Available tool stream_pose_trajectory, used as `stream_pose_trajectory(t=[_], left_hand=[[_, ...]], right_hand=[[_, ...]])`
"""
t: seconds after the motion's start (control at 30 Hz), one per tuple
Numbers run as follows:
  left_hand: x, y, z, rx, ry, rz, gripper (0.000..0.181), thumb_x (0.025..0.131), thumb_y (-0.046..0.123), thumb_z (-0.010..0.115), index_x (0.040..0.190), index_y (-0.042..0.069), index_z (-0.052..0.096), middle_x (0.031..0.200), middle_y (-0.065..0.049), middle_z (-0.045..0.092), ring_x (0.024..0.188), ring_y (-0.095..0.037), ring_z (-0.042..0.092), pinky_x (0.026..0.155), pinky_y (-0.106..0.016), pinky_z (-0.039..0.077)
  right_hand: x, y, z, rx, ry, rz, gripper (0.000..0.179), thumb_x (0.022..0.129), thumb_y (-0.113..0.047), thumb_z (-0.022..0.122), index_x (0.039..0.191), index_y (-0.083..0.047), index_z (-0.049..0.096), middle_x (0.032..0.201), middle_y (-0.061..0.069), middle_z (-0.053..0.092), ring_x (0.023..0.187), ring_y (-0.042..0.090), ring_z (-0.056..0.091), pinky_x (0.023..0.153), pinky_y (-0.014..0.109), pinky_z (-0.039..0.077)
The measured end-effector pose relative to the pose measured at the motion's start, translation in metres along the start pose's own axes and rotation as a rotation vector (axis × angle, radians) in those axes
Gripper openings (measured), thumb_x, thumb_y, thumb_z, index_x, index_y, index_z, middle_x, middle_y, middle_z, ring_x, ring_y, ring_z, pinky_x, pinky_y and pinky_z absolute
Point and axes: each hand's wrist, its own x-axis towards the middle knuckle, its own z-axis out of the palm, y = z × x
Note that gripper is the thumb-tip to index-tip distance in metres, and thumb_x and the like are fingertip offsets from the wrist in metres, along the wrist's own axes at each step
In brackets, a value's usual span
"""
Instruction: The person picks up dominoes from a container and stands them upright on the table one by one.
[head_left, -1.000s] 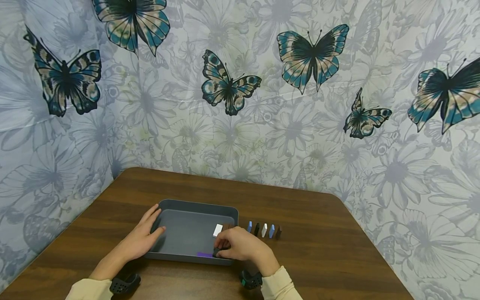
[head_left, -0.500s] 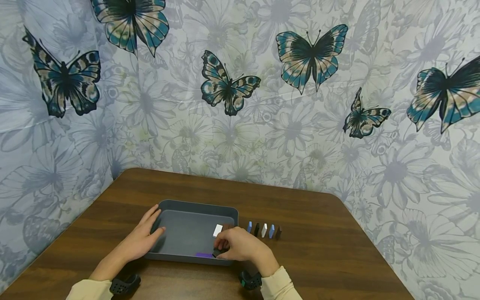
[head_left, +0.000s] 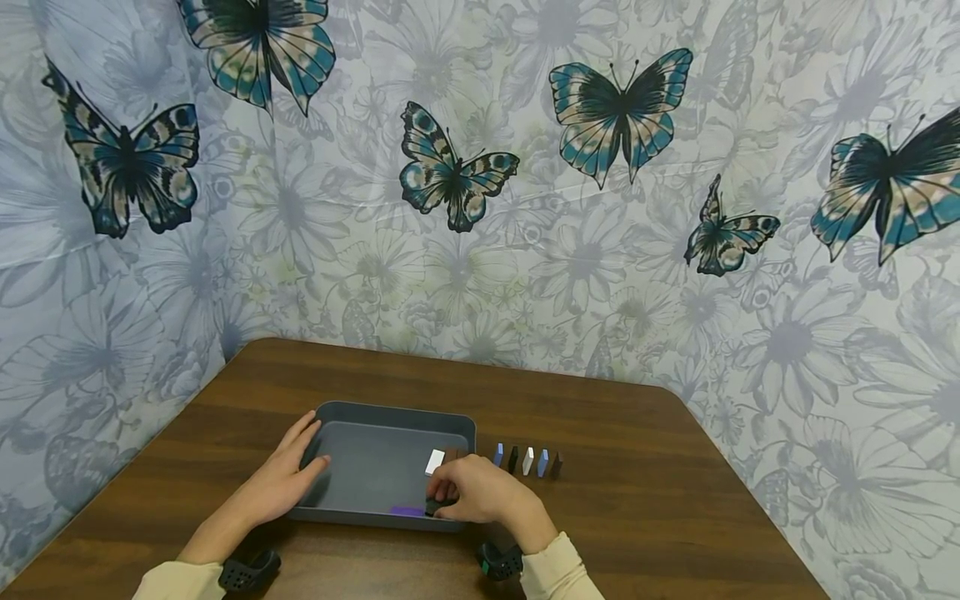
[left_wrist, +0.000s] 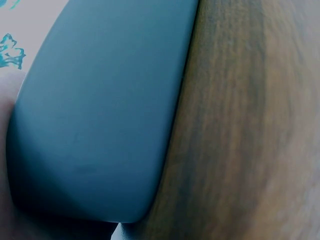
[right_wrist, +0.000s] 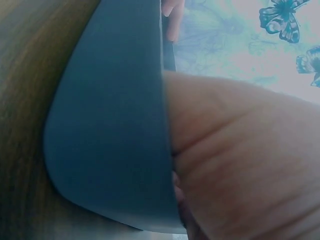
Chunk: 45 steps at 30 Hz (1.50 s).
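Note:
In the head view, a dark grey tray lies on the table with my left hand at its left wall. The left fingers are extended along the rim, and the thumb reaches over the edge. My right hand reaches into the near right corner, pinching a small dark block that its fingers partly cover. A purple block lies beside it along the near wall. Farther back in the tray are a white block and a brown block, the latter half hidden by the right hand.
To the right of the tray, small blocks stand upright in a row: a blue block, a black block, a white block, another blue block and a dark brown block. A butterfly-patterned wall covering rises behind the wooden table.
The dark block under my right fingers has shifted slightly in its tilt. Both hands and the tray otherwise keep their places; the head view has drifted a little.

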Motion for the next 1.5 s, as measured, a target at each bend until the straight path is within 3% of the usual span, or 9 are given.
stream_pose_trajectory(t=[0.6,1.1,1.5], left_hand=[[0.000,-0.001,0.001,0.002,0.005,0.023,0.075,0.106,0.030,0.057,0.157,-0.014,0.022,0.167,-0.031,0.008,0.149,-0.058,0.018,0.109,-0.075,0.029],[0.000,-0.002,0.002,0.003,0.002,0.016,0.076,0.107,0.030,0.056,0.157,-0.014,0.022,0.168,-0.030,0.007,0.149,-0.058,0.018,0.109,-0.075,0.030],[0.000,-0.002,0.002,-0.003,-0.004,0.015,0.076,0.107,0.031,0.056,0.158,-0.014,0.021,0.168,-0.030,0.007,0.149,-0.058,0.017,0.109,-0.075,0.029]], right_hand=[[-0.001,0.002,-0.003,0.118,0.012,-0.036,0.018,0.092,-0.011,0.077,0.110,-0.013,0.075,0.099,-0.009,0.071,0.082,-0.007,0.062,0.076,0.011,0.051],[-0.003,0.001,-0.007,0.130,0.013,-0.070,0.023,0.091,-0.008,0.075,0.114,-0.012,0.075,0.102,-0.009,0.072,0.083,-0.006,0.063,0.077,0.011,0.052],[-0.005,0.001,-0.011,0.170,0.008,-0.049,0.021,0.091,-0.009,0.076,0.112,-0.012,0.074,0.099,-0.010,0.070,0.083,-0.007,0.063,0.077,0.012,0.053]])
